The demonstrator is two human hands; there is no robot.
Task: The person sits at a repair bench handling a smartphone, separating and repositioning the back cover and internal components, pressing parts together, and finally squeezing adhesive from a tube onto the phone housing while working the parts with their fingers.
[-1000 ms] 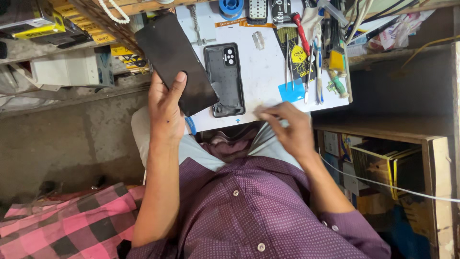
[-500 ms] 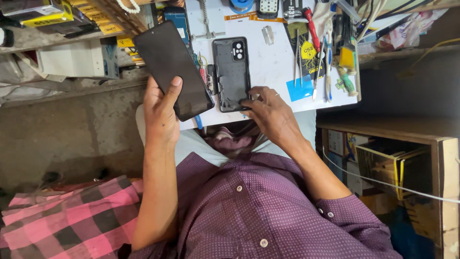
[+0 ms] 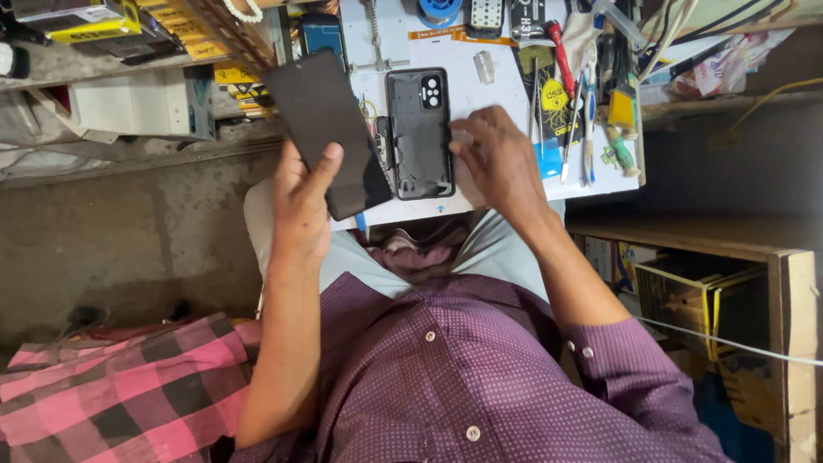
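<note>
White, tool-strewn surface [image 3: 493, 90] carries a black phone back [image 3: 419, 133] under the open right hand [image 3: 493, 159], the left hand [image 3: 302, 201] gripping a dark panel [image 3: 324, 129] beside concrete floor [image 3: 129, 231].

black phone [image 3: 326, 129], maroon dotted shirt [image 3: 463, 369], pink-checked cloth [image 3: 120, 403]

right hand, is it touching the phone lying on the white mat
Touching: the head view shows the right hand with fingers on the right edge of the phone lying on the mat.
</note>
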